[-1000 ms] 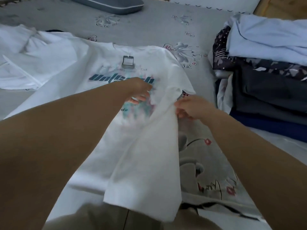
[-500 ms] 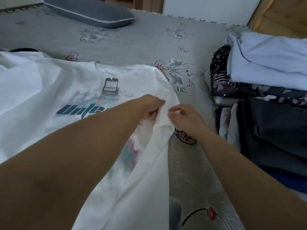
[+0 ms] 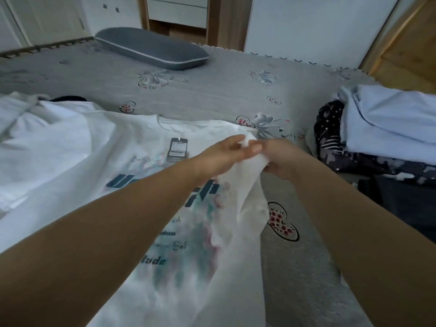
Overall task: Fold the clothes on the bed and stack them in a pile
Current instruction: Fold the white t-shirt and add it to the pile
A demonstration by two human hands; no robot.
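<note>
Both hands have climbed from the shirt's right hem side up to its shoulder since a second ago, and the gathered cloth has risen with them. The white T-shirt lies face up on the bed, its long axis running from the near edge toward the far edge, collar pointing away toward the pillow end. A teal printed word crosses the chest and a dark hang tag sits just below the collar. Its right sleeve and side are bunched and lifted off the cover, trailing down toward the near edge.

To its left, toward the bed's left edge, a second white garment lies crumpled and touching it. Along the right edge stands a pile of folded clothes: pale blue on top, a dark patterned piece under it, dark grey lower down.

Grey cover with embroidered flowers and small red motifs dresses the bed; a grey pillow rests at the far edge. Beyond are white walls, a white door and wood trim.

The left hand reaches across the chest print, fingers pinching the raised cloth. The right hand meets it just beside, fingers curled around the same bunch.
</note>
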